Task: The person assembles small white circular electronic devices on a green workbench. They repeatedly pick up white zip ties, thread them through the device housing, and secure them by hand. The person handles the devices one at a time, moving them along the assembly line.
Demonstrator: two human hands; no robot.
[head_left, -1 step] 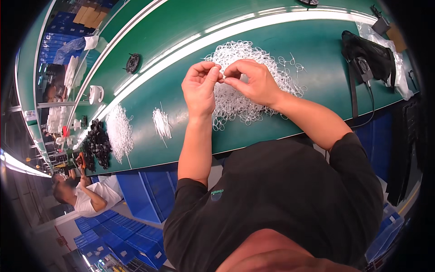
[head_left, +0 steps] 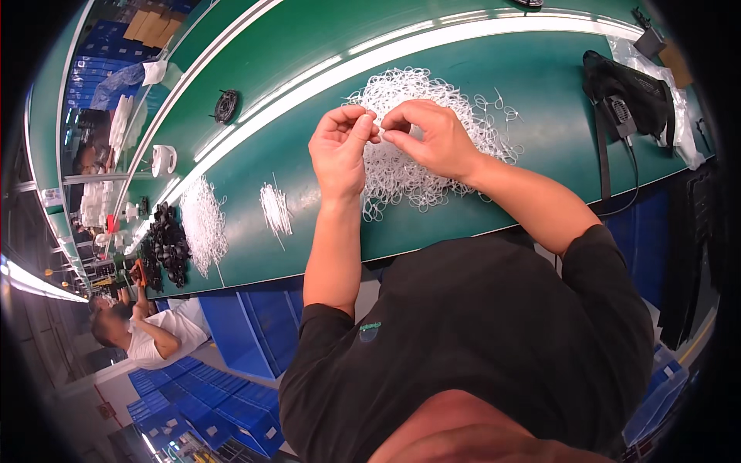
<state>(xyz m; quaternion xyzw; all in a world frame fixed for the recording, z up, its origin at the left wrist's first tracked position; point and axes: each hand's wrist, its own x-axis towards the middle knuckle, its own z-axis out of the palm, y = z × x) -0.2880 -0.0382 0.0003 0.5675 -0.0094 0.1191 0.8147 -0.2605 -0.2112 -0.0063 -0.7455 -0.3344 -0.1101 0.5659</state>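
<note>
My left hand (head_left: 340, 153) and my right hand (head_left: 437, 141) meet fingertip to fingertip over a big heap of white looped cords (head_left: 417, 189). Thumb and forefinger are pinched together on each hand. Whatever is between the fingertips is too small to make out, though a trace of white shows there. Left of my left forearm lies a small bundle of straightened white cords (head_left: 275, 209) on the green worktable (head_left: 309, 248). Farther left is a second pile of white cords (head_left: 204, 228).
Black parts (head_left: 167, 245) are piled at the table's left end, near a co-worker (head_left: 158, 336) in white. A black mesh bag (head_left: 629, 96) with a corded device sits at the right. A black cable coil (head_left: 226, 107) lies at the back. Blue bins (head_left: 247, 328) stand below the table.
</note>
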